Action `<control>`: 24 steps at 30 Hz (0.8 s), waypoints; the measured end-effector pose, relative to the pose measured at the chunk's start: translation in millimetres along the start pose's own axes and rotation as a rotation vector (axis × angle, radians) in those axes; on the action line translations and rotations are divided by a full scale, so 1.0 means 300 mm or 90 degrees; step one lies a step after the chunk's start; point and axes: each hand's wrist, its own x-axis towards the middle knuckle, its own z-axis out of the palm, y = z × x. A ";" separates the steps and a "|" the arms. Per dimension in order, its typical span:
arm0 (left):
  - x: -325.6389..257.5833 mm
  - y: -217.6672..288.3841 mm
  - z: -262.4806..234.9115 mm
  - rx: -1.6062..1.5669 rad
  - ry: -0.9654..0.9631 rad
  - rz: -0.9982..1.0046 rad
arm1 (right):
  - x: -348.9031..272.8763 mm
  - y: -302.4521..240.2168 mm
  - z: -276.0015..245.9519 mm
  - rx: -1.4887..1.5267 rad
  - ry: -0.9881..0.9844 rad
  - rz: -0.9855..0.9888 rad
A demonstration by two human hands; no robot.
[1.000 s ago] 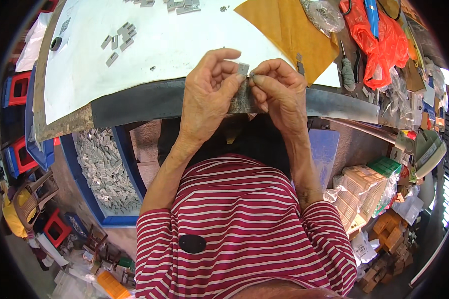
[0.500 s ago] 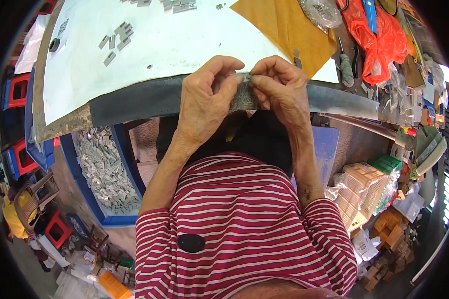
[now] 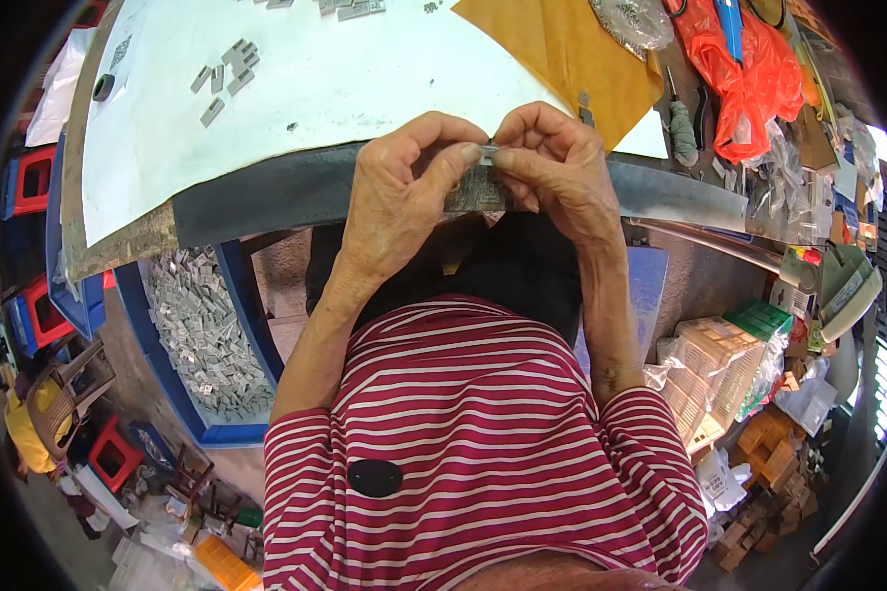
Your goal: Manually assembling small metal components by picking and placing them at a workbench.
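Note:
Between the fingertips of my left hand (image 3: 396, 192) and my right hand (image 3: 560, 167) is a small grey metal piece (image 3: 487, 154), pinched from both sides over the table's front edge. Both hands are closed, thumbs against forefingers. Much of the piece is hidden by the fingers. On the white sheet (image 3: 365, 79) beyond my left hand lies a cluster of similar grey rectangular pieces (image 3: 237, 67). More of these pieces (image 3: 355, 10) sit at the far edge of the view.
A blue tray (image 3: 148, 335) heaped with small grey pieces (image 3: 207, 335) is below the table at left. Brown paper (image 3: 572, 49), a red plastic bag (image 3: 749, 89) and a screwdriver-like tool (image 3: 682, 133) lie at the right. Plastic crates (image 3: 710, 369) stand lower right.
Both hands stay together at the table edge with the piece between them. Its grey body shows a little more plainly between the fingertips now.

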 end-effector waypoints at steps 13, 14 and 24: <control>0.002 -0.008 -0.002 -0.019 -0.009 -0.013 | 0.004 0.006 0.009 0.017 -0.013 0.018; 0.002 -0.011 -0.004 -0.014 -0.014 -0.020 | 0.005 0.006 0.009 0.025 -0.016 0.020; 0.000 -0.026 0.012 -0.060 -0.006 0.009 | 0.005 0.004 -0.012 0.022 -0.047 0.029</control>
